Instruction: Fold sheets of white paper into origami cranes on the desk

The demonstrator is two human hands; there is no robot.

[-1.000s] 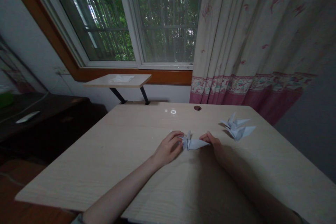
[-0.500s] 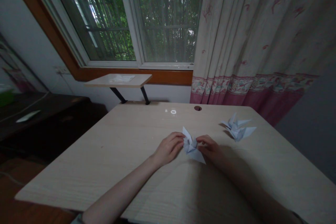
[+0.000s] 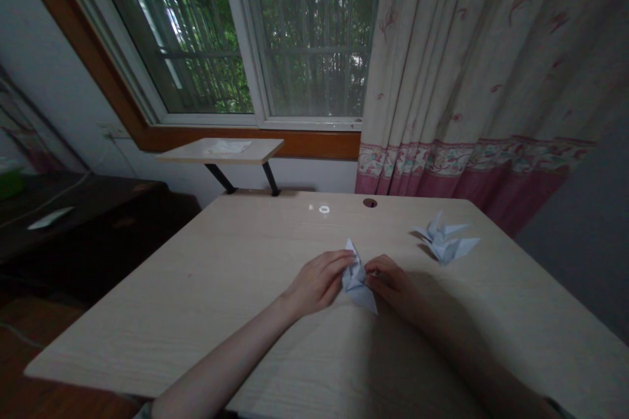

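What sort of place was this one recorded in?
Most likely a room in a home: a pale wooden desk stands by a barred window with a flowered curtain. On the desk, the left hand and right hand pinch a folded paper.

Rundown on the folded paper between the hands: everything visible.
The folded paper piece is white, thin sheet creased into pointed flaps: one tip points away, a longer one toward the person. The left hand and right hand pinch its sides low over the table; whether it touches the top is unclear.
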